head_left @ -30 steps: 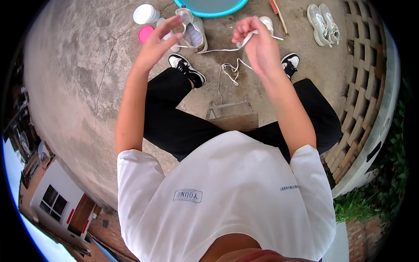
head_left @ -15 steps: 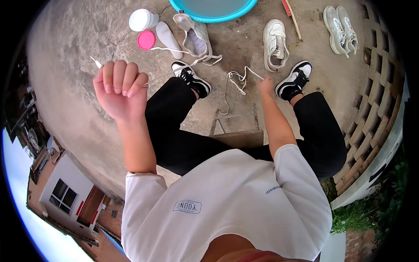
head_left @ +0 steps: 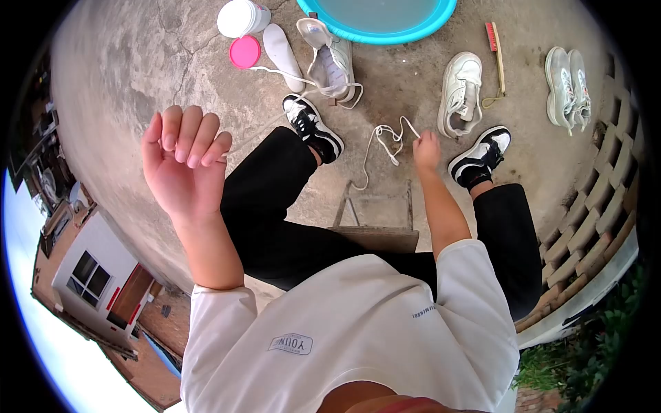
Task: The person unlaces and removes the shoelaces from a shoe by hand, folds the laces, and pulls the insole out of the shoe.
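Observation:
My left hand (head_left: 184,155) is raised on the left, palm toward me, fingers curled in. A thin white shoelace (head_left: 256,136), blurred, runs between it and the off-white shoe (head_left: 332,69) with its tongue pulled open. The grip itself is hidden by the fingers. Low over the ground, my right hand (head_left: 427,150) pinches one end of a loose white lace (head_left: 384,138), which lies in loops on the concrete. Just beyond that hand sits a second off-white shoe (head_left: 460,96), without visible laces hanging from it.
A blue basin (head_left: 385,34) of cloudy water stands ahead. Around it are an insole (head_left: 281,55), a white tub (head_left: 241,19), a pink lid (head_left: 245,52), a red-bristled brush (head_left: 497,62) and a pair of pale shoes (head_left: 569,89). Bricks (head_left: 592,206) line the right.
The view has shifted, so the ground items sit lower and farther right. My left hand has drawn away from the shoe; the lace tip above it no longer shows. My right hand keeps its pinch.

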The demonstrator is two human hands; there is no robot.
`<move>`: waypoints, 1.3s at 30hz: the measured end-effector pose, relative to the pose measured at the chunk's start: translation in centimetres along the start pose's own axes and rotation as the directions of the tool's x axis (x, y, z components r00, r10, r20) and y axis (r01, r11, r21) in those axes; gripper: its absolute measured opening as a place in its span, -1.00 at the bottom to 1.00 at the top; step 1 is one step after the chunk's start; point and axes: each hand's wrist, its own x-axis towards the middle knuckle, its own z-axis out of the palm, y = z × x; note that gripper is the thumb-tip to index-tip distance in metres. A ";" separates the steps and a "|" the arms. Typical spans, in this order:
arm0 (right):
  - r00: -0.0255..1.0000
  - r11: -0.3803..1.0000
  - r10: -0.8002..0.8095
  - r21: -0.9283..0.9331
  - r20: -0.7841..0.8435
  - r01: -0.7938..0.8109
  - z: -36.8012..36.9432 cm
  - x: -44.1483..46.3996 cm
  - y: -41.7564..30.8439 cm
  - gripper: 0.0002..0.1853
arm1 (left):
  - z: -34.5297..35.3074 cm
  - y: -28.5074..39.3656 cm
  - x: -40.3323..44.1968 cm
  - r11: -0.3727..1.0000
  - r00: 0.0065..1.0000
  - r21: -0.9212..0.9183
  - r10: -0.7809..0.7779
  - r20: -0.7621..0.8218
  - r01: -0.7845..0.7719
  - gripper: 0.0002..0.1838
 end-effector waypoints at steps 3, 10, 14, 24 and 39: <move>0.927 0.930 -0.161 0.368 0.339 0.027 -7.9 1.2 -2.7 -0.82 | -0.1 -1.2 0.1 0.969 0.996 0.234 -0.086 0.001 0.083 -0.67; 0.670 0.787 -0.610 0.421 0.423 0.451 -39.5 -3.6 -14.2 -0.85 | 3.9 -6.7 -1.2 0.696 0.932 0.705 -0.152 0.328 -0.134 -0.42; 0.517 0.466 -0.853 0.346 -0.069 0.815 -50.7 -7.8 -17.9 -0.92 | 9.6 -8.6 -4.6 0.615 0.792 0.674 -0.127 0.597 -0.410 -0.42; 0.652 0.594 -0.752 0.522 0.092 0.611 -62.0 -14.0 -14.4 -0.69 | 15.8 -4.9 -13.9 0.550 0.803 0.699 -0.082 0.591 -0.458 -0.49; 0.444 0.397 -0.892 0.617 0.085 0.679 -65.6 -18.6 -19.2 -0.78 | 20.3 -1.8 -18.4 0.484 0.532 0.619 -0.322 0.784 -0.619 -0.53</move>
